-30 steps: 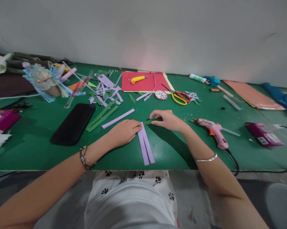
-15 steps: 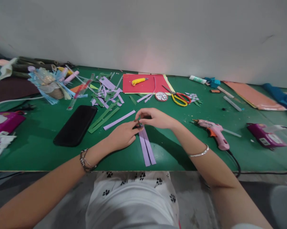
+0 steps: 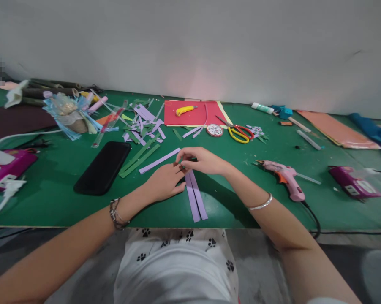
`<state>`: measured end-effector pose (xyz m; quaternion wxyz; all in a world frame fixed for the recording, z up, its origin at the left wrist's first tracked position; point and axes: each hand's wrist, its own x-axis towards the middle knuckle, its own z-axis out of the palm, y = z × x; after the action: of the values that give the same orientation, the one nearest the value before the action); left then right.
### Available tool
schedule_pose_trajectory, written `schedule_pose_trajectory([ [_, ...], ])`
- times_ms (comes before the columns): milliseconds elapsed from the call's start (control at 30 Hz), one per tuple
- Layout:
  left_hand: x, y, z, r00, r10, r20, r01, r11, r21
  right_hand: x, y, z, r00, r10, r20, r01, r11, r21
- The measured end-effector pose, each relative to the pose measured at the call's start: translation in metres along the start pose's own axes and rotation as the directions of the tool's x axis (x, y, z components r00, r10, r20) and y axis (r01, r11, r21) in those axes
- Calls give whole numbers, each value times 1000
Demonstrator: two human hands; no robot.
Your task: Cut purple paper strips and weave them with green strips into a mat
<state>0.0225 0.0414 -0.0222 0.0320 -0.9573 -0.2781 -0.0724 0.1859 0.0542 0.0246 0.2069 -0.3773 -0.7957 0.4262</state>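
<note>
Two purple paper strips [image 3: 196, 197] lie side by side on the green table, their lower ends toward me and a narrow gap between them. My left hand [image 3: 167, 182] rests at their upper ends, its thumb beside the left strip and its fingertips partly covered. Over those fingertips my right hand [image 3: 203, 161] is curled, thumb and fingers closed around a small dark piece I cannot make out. Just beyond the left hand lies a single purple strip [image 3: 159, 161], with long green paper strips [image 3: 140, 160] to its left.
A black phone [image 3: 102, 168] lies left of the strips. Behind are paper scraps [image 3: 142, 122], red paper [image 3: 190, 118] with a yellow cutter [image 3: 186, 110], and scissors [image 3: 238, 131]. On the right are a pink glue gun [image 3: 287, 179] and a purple box [image 3: 353, 182] with a cable.
Both hands stay together at the upper ends of the strips. The left thumb has shifted slightly downward, away from its fingers, and the right fingers reach a little further over the left hand.
</note>
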Motion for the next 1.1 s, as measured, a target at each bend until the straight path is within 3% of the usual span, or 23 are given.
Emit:
schedule_pose_trajectory([
  [167, 1, -1, 2, 1000, 4, 18, -3, 999, -48, 8, 1, -9, 999, -51, -5, 51, 998, -29],
  [233, 0, -1, 3, 1000, 12, 1, -12, 997, -70, 15, 9, -16, 994, -63, -85, 56, 995, -83],
  [300, 0, -1, 4, 1000, 22, -22, -24, 996, -83, 25, 21, -21, 977, -104, -185, 53, 964, -261],
  [467, -1, -1, 4, 1000, 1, -23, -3, 997, -83, 49, 46, -17, 984, -176, 7, 153, 838, -523],
  [567, 0, 0, 2, 1000, -2, -14, 1, 997, -73, 61, 50, -9, 987, -150, 63, 160, 818, -552],
  [800, 0, 1, -1, 999, -16, 34, 18, 998, -63, 68, 45, -4, 998, -63, 8, 55, 794, -606],
  [967, 0, 1, -1, 1000, -13, 15, 14, 998, -69, 64, 46, -2, 997, -72, -20, 46, 802, -596],
  [1100, 0, 2, -3, 1000, -19, 19, 20, 996, -87, 58, 43, -3, 986, -146, -77, 79, 830, -553],
])
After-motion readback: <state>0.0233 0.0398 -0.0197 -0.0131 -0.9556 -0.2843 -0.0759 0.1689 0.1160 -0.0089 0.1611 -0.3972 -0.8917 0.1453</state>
